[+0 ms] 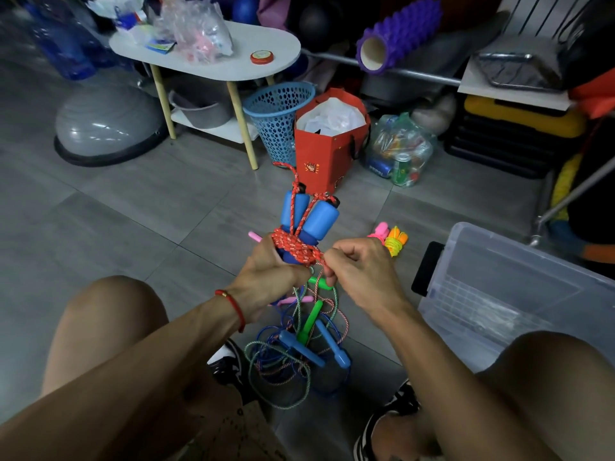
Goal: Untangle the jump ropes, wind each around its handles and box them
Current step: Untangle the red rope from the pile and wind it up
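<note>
My left hand [271, 272] grips the lower ends of two blue foam handles [309, 216] held upright side by side. A red braided rope [294, 249] is coiled several times around them. My right hand [361, 266] pinches the rope's free part just right of the coil. Below my hands, a tangle of ropes [293, 354] lies on the floor between my feet, with green, blue and pink handles in it. A wound pink and yellow bundle [391, 239] lies on the floor behind my right hand. A clear plastic box [519, 294] stands at my right.
A red paper bag [327, 144] and a blue mesh basket [278, 119] stand ahead on the tiled floor. A white oval side table [213, 54] and a grey balance dome [106, 123] are at the left. A black phone [427, 267] leans on the box.
</note>
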Motion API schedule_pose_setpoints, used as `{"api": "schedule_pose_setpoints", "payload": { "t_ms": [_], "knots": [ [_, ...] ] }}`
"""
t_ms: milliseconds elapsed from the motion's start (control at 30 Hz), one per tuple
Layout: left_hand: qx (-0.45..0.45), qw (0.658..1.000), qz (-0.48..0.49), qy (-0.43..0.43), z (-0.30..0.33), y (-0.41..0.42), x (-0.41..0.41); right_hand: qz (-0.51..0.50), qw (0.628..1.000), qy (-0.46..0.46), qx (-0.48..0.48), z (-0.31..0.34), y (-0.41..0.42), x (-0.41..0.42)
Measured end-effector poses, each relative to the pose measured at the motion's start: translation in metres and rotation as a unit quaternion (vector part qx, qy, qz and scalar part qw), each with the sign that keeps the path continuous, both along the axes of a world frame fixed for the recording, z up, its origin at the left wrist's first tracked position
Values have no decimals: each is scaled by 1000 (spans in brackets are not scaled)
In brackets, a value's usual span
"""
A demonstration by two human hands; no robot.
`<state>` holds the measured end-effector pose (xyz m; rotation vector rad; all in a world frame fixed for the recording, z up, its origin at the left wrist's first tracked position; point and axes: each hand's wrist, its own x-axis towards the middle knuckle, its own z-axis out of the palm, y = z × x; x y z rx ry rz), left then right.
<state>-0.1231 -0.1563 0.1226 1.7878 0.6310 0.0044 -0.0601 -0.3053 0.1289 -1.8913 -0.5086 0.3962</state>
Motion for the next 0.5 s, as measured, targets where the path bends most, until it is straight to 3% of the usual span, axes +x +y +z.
{"api": "schedule_pose_setpoints", "payload": {
  "t_ms": [200,500],
  "knots": [
    [-25,999,-20,3,5,2,3,-30,996,72,37,-8,-5,11],
    [-31,996,-83,-28,1,3,-5,33,988,139,61,-17,-20,14]
  ]
}}
